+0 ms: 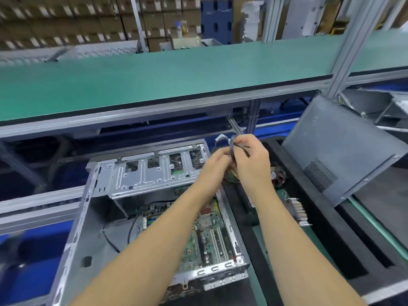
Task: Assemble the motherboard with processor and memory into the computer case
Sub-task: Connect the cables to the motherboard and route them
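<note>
The motherboard (207,237) sits inside the open computer case (88,217), right below both forearms. Further out, above the case's far right corner, the left hand (215,164) and right hand (251,160) both pinch a cable bundle (239,149).

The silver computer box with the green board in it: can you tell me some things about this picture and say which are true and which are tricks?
1. The green motherboard lies inside the open silver metal computer case. True.
2. Both hands hold a bundle of dark cables. True; the left hand and right hand meet on it.
3. The grey metal side panel lies flat on the case. False; it leans tilted, to the right.
4. The long green shelf is piled with tools. False; nothing shows on it.
</note>
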Motion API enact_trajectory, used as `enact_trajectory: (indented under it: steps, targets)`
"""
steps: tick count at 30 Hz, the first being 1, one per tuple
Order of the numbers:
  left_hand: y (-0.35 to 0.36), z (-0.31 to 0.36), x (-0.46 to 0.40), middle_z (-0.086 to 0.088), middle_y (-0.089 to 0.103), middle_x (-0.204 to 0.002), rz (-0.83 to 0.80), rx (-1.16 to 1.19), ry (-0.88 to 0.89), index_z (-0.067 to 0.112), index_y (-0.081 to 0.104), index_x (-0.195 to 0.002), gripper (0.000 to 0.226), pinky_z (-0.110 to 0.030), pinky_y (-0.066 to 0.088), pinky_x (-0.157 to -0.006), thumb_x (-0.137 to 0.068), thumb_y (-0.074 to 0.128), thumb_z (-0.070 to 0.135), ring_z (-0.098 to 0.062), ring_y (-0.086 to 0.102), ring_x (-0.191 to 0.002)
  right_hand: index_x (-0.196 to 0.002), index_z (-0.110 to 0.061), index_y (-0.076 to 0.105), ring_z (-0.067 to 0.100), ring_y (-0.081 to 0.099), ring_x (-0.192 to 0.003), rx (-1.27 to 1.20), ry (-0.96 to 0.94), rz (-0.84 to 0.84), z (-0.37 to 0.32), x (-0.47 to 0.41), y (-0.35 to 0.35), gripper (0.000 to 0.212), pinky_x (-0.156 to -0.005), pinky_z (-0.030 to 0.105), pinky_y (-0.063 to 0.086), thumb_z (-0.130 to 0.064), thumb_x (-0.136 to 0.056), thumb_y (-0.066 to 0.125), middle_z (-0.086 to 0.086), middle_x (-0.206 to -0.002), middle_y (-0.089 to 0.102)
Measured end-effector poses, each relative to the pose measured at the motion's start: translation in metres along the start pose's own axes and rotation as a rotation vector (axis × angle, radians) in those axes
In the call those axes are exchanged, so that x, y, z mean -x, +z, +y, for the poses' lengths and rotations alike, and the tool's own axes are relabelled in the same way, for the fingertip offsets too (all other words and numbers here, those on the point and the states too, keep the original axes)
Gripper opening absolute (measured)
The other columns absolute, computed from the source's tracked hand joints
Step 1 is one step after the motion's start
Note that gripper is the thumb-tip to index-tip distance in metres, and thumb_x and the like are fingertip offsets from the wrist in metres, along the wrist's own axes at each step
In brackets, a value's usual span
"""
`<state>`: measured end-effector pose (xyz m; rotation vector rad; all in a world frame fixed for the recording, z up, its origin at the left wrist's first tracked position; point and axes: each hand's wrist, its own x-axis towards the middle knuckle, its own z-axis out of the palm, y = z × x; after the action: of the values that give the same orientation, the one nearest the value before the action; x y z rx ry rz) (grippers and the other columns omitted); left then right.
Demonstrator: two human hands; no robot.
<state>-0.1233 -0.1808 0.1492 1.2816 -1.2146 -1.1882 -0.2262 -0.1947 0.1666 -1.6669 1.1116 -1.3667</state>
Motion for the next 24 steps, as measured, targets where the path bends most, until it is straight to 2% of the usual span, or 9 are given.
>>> enact_trajectory:
  steps: [4,7,11,13,16,18,20,22,24]
  targets:
    - [-0.074,0.008,0.035,-0.007,0.053,-0.07,0.052,0.475,0.042,0.009,0.063,-0.065,0.028,-0.028,0.049,-0.063,-0.079,0.052,0.031,-0.017,0.055,-0.069,-0.097,-0.024,0.068,-0.002,0.063,-0.075,-0.147,-0.072,-0.344,-0.037,0.011,0.062,0.014,-0.07,0.015,0.048,-0.02,-0.091,0.056,-0.022,-0.08,0.069]
    - [-0.127,-0.003,0.057,-0.017,0.062,-0.106,0.147,0.872,-0.021,0.003,0.062,-0.113,0.049,-0.04,0.045,-0.079,-0.081,0.054,0.038,-0.03,0.059,-0.091,-0.121,-0.033,0.067,0.012,0.068,-0.091,-0.01,0.014,-0.531,-0.024,0.032,0.091,0.03,-0.085,0.043,0.058,-0.035,-0.092,0.062,-0.009,-0.099,0.074]
    - [-0.171,-0.025,0.073,-0.012,0.071,-0.105,0.369,0.846,-0.13,0.005,0.062,-0.114,0.055,-0.038,0.056,-0.077,-0.099,0.043,0.054,-0.025,0.068,-0.09,-0.135,-0.051,0.047,0.012,0.062,-0.109,0.313,-0.024,-0.608,0.0,0.05,0.109,0.056,-0.092,0.042,0.054,-0.064,-0.081,0.055,-0.012,-0.12,0.068]
    - [-0.18,-0.029,0.073,-0.007,0.07,-0.096,0.459,0.903,-0.12,0.011,0.065,-0.096,0.044,-0.035,0.059,-0.077,-0.101,0.043,0.049,-0.021,0.068,-0.086,-0.138,-0.045,0.044,0.013,0.064,-0.094,0.481,-0.075,-0.573,0.007,0.051,0.112,0.062,-0.077,0.037,0.054,-0.069,-0.081,0.051,-0.014,-0.1,0.07]
    - [-0.198,-0.021,0.07,-0.001,0.069,-0.075,0.567,1.103,-0.116,0.016,0.061,-0.079,0.042,-0.027,0.06,-0.065,-0.104,0.041,0.042,-0.015,0.066,-0.061,-0.109,-0.041,0.058,0.014,0.06,-0.071,0.713,-0.128,-0.437,0.018,0.043,0.101,0.03,-0.056,0.029,0.039,-0.064,-0.09,0.051,-0.013,-0.067,0.061]
    - [-0.21,-0.011,0.068,0.005,0.051,-0.057,0.571,1.005,-0.152,0.017,0.055,-0.076,0.04,-0.017,0.039,-0.039,-0.104,0.039,0.039,-0.009,0.041,-0.039,-0.09,-0.035,0.064,0.014,0.058,-0.064,0.636,-0.025,-0.337,0.025,0.037,0.087,0.042,-0.054,0.028,0.035,-0.068,-0.091,0.039,-0.009,-0.062,0.06]
    - [-0.216,0.003,0.064,0.006,0.035,-0.05,0.528,0.719,-0.154,0.019,0.051,-0.067,0.041,-0.02,0.017,-0.037,-0.102,0.04,0.037,-0.009,0.022,-0.036,-0.083,-0.022,0.067,0.016,0.056,-0.061,0.419,0.091,-0.305,0.029,0.033,0.079,0.065,-0.057,0.03,0.036,-0.072,-0.088,0.026,-0.002,-0.06,0.059]
    - [-0.216,0.025,0.059,0.004,0.03,-0.049,0.461,0.533,-0.08,0.019,0.049,-0.058,0.046,-0.021,0.016,-0.038,-0.1,0.042,0.035,-0.01,0.019,-0.039,-0.089,-0.016,0.068,0.014,0.053,-0.06,0.333,0.114,-0.312,0.028,0.032,0.08,0.07,-0.061,0.033,0.037,-0.07,-0.089,0.025,0.002,-0.064,0.057]
    - [-0.214,0.055,0.053,0.004,0.028,-0.049,0.376,0.417,0.033,0.02,0.047,-0.054,0.046,-0.023,0.019,-0.039,-0.098,0.042,0.032,-0.013,0.018,-0.042,-0.092,-0.029,0.07,0.008,0.05,-0.058,0.243,0.134,-0.301,0.027,0.032,0.084,0.051,-0.061,0.031,0.037,-0.06,-0.095,0.03,-0.004,-0.062,0.055]
